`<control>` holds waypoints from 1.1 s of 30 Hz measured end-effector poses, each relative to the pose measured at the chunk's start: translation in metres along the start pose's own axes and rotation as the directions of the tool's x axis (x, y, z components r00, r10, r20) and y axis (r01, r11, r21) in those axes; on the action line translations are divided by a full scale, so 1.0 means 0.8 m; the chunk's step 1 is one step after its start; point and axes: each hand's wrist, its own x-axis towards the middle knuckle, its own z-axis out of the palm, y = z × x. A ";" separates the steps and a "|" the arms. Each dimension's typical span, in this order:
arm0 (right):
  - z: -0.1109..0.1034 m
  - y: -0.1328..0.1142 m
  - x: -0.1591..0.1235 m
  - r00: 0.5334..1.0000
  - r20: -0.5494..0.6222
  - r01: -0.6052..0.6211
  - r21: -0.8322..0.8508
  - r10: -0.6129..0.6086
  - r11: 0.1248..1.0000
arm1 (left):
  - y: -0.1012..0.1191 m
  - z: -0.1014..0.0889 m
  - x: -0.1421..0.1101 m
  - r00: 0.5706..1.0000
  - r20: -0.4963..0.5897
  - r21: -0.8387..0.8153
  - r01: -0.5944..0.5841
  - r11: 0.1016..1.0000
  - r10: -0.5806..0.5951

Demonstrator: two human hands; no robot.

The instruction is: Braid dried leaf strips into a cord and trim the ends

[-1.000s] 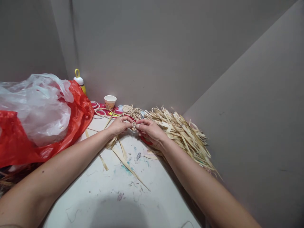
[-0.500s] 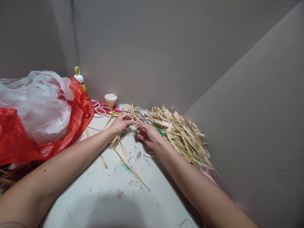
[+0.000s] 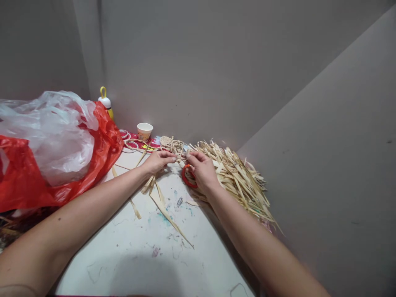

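we pinch the straw cord [image 3: 180,159] with the fingertips of our left hand [image 3: 157,162] on its left and those of our right hand [image 3: 204,171] on its right, so it lies in the gap between them over the far part of the white table [image 3: 108,243]. a red loop handle [image 3: 185,177] shows just beside the right hand, a coiled cord [image 3: 171,144] lies just beyond the fingertips, and a heap of dry straw [image 3: 243,187] spreads to the right.

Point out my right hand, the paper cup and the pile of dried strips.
Right hand [image 3: 204,169], head view: middle of the hand.
Paper cup [image 3: 144,133], head view: printed side.
Pile of dried strips [image 3: 243,181], head view: its middle.
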 end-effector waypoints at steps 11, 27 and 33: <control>-0.015 0.001 0.013 0.986 -0.155 0.088 0.179 -0.060 0.980 | 0.000 0.001 -0.003 0.978 0.207 0.152 -0.032 0.988 0.000; -0.009 -0.012 -0.011 0.981 0.092 -0.177 0.067 0.170 0.982 | -0.013 0.015 -0.006 0.969 0.124 0.225 -0.239 0.945 0.216; -0.011 0.001 -0.009 0.994 0.045 -0.099 -0.001 0.099 0.995 | -0.011 0.013 -0.005 0.975 0.156 0.258 -0.192 0.947 0.155</control>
